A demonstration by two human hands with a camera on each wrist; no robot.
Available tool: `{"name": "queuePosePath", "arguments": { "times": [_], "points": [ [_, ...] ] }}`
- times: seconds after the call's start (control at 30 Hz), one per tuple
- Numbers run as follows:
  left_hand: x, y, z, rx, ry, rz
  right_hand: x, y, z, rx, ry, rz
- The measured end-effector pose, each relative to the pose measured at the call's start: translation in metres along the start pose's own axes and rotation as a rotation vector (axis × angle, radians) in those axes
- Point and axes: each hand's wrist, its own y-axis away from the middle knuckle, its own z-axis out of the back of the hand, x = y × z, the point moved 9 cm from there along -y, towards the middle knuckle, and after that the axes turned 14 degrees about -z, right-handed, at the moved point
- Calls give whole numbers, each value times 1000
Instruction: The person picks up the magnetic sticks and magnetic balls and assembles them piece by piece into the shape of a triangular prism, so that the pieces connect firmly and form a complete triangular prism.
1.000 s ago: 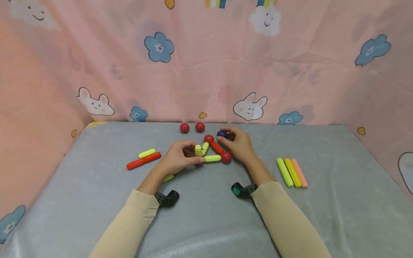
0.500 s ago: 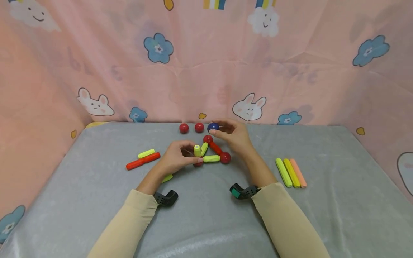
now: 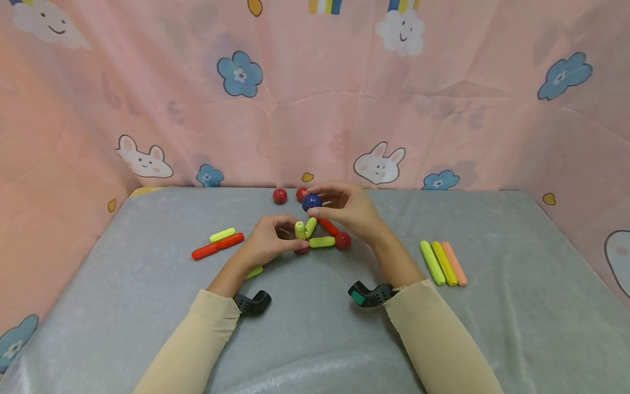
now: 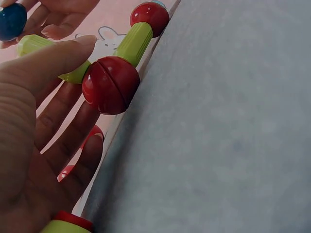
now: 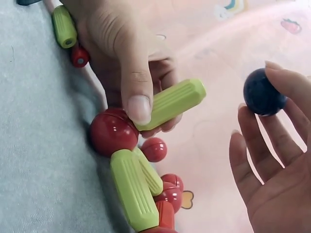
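A triangle of magnetic rods and balls lies on the grey cloth, with yellow-green rods (image 3: 322, 242), a red rod (image 3: 328, 226) and red balls (image 3: 343, 241) at its corners. From its left corner ball (image 5: 114, 132) stands an upright yellow-green rod (image 5: 172, 104), pinched by my left hand (image 3: 269, 238) between thumb and fingers. My right hand (image 3: 353, 212) holds a blue ball (image 3: 311, 202) by thumb and fingertips. In the head view the ball is just behind the upright rod, overlapping the triangle's far corner. The right wrist view shows a gap between ball and rod tip.
Two loose red balls (image 3: 279, 196) sit at the back edge. Left of the hands lie red rods (image 3: 217, 246) and a yellow-green rod (image 3: 222, 235); another rod (image 3: 254, 272) is half hidden by the left wrist. Three rods (image 3: 445, 264) lie side by side at right.
My right hand has carried the blue ball leftward, from right of the triangle's far corner to close behind the upright rod. The left hand keeps its hold in nearly the same place.
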Motion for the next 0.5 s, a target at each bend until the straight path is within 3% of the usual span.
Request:
{"name": "queuePosePath", "arguments": {
  "times": [0.13,0.5],
  "points": [
    [0,0,0,1,-1,-11,1,1,-8,47,30,5],
    [-1,-1,0,1,-5,-42,-7,0,-20,78,91,-32]
  ]
}}
